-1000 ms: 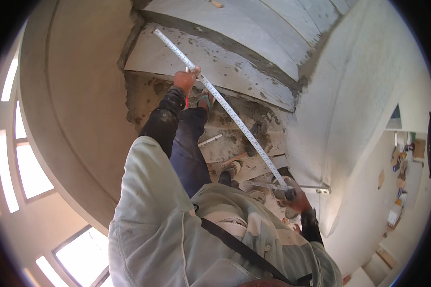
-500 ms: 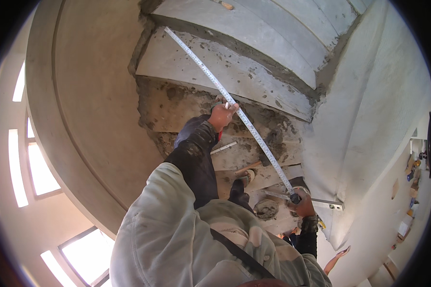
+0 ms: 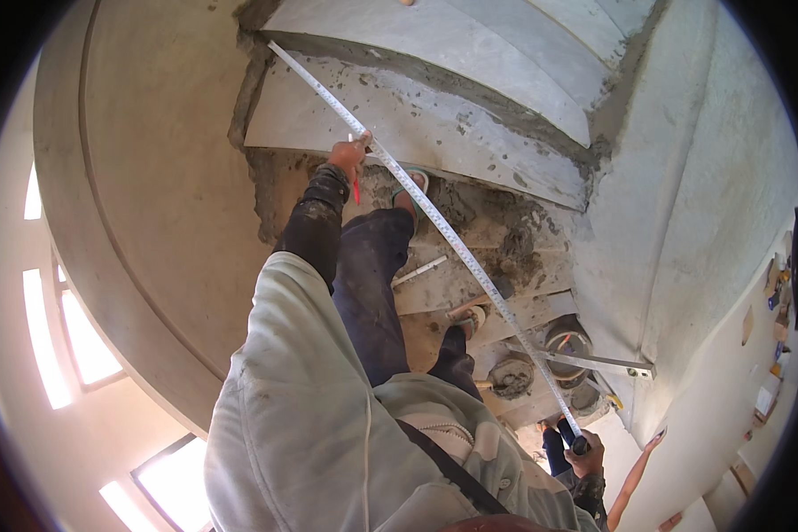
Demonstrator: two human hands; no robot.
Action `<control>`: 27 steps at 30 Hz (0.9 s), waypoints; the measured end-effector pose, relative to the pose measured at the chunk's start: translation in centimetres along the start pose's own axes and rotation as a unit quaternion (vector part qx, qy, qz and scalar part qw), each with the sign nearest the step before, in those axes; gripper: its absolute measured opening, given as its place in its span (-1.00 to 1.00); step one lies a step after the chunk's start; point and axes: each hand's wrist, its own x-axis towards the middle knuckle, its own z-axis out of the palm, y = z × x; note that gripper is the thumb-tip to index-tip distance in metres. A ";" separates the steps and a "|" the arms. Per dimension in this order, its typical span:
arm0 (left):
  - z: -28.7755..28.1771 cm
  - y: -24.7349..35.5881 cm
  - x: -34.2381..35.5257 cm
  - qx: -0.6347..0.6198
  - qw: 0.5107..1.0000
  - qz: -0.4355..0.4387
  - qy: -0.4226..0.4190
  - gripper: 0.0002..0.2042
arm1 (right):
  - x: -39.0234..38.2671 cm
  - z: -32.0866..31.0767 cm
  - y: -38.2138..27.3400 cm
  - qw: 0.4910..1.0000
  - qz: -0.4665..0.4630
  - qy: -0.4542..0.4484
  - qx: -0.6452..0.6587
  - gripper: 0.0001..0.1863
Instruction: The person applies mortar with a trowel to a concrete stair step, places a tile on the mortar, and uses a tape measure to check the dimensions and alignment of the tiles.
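Note:
A white tape measure blade (image 3: 434,217) runs slantwise across the picture, from the far left corner of a concrete step (image 3: 346,111) down to its dark case. My right hand (image 3: 587,457) is closed round that tape measure case (image 3: 580,444) at the lower right. Farther up, my left hand (image 3: 349,155) is closed at the blade's edge over the step's front. A slim red pen-like stick (image 3: 356,191) with a pale tip also sticks out of the left fist. How the left fingers meet the blade is partly hidden.
Below the blade lie a hammer (image 3: 468,307) and a white rod (image 3: 419,270). A metal straightedge (image 3: 607,363) crosses a bucket (image 3: 579,335), beside a mortar pail (image 3: 511,388). Curved wall (image 3: 151,177) stands left. Another person's arm (image 3: 631,483) shows at lower right.
My right hand has drawn the case down and right, and more blade shows. My left hand has slid up and left along it. The blade's far end has moved left into the step's corner.

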 end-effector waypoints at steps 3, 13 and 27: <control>1.2 -0.8 -0.2 -0.022 0.998 -0.017 -0.051 -0.60 | 0.1 0.5 -0.3 0.999 0.043 0.010 0.010 -0.39; 3.8 -2.0 -1.4 -0.112 0.990 -0.016 -0.081 -0.71 | 8.5 2.2 -4.4 0.998 0.046 0.029 0.022 -0.55; 5.1 -0.2 1.3 -0.181 0.983 0.012 -0.026 -0.74 | 16.2 0.8 -10.0 0.999 0.031 0.015 0.002 -0.39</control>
